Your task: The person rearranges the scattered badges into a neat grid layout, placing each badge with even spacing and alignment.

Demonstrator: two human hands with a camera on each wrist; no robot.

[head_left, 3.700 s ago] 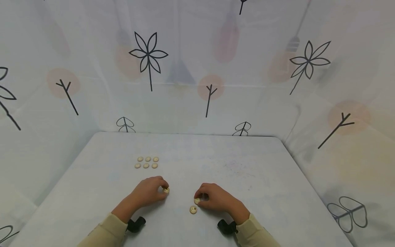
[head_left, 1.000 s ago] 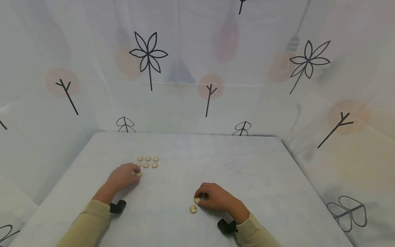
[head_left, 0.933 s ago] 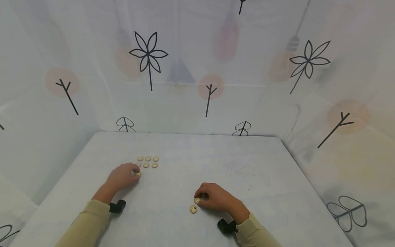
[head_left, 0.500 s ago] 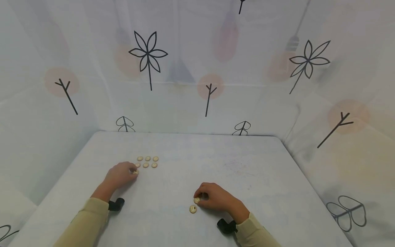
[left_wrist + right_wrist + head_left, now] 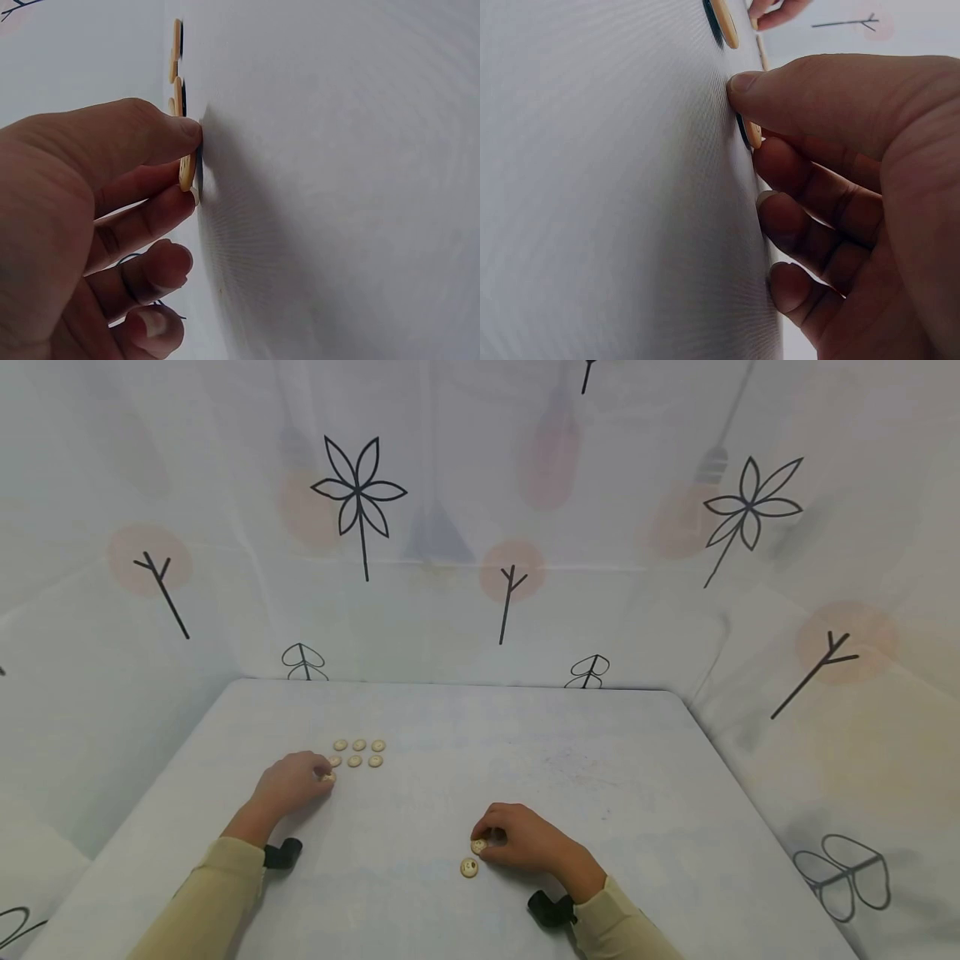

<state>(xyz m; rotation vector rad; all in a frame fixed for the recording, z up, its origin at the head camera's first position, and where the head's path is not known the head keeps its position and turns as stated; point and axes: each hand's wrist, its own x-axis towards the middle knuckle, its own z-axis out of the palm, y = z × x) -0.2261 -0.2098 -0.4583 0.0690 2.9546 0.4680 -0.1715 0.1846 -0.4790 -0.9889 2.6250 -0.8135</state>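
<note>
Small round cream wooden discs with raised rims and dark marks lie on a white table. My left hand (image 5: 291,782) pinches one disc (image 5: 328,778) between thumb and fingers, flat at the tabletop, just in front of the left disc (image 5: 334,761) of the near row. In the left wrist view, this pinched disc (image 5: 186,174) shows edge-on under the thumb. At the table's middle, my right hand (image 5: 528,839) pinches another disc (image 5: 478,846), partly covered by the fingers. A loose disc (image 5: 468,867) lies beside it, nearer to me, its face up.
Several discs stand in two neat rows at left, the far row including a middle disc (image 5: 359,745). A white table (image 5: 600,760) meets patterned cloth (image 5: 435,610) at its back and sides. Black wrist cameras (image 5: 282,854) sit on both wrists.
My left hand has carried its disc from the table's middle leftward to the rows, then edged it slightly farther away. The right hand and loose disc have stayed in place.
</note>
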